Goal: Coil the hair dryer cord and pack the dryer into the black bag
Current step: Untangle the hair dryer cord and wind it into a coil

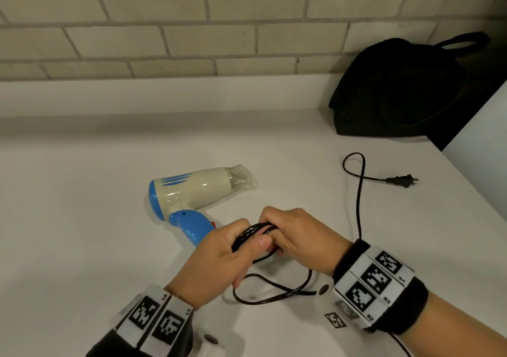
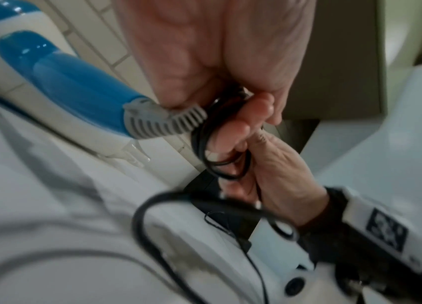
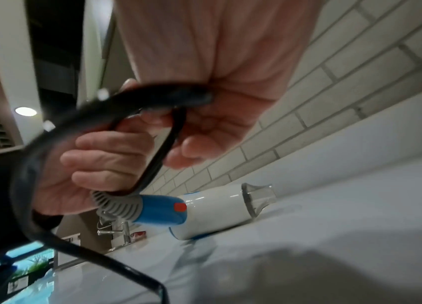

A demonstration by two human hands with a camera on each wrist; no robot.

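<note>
A cream and blue hair dryer [image 1: 192, 192] lies on its side on the white counter [image 1: 82, 233], nozzle pointing right. Its black cord [image 1: 359, 200] is partly gathered into small loops [image 1: 253, 233] just past the blue handle [image 2: 80, 86]. My left hand [image 1: 222, 258] grips those loops, thumb on top. My right hand [image 1: 299, 236] grips the same bundle from the right. A loose loop of cord [image 1: 271, 291] lies below my hands, and the rest runs back to the plug [image 1: 402, 180]. The grey strain relief [image 3: 118, 205] sits against my left palm.
A black bag [image 1: 397, 90] with a loop handle leans against the brick wall at the back right corner. The counter's right edge [image 1: 466, 181] runs diagonally close to the plug. A white panel [image 1: 480, 131] rises beside the bag.
</note>
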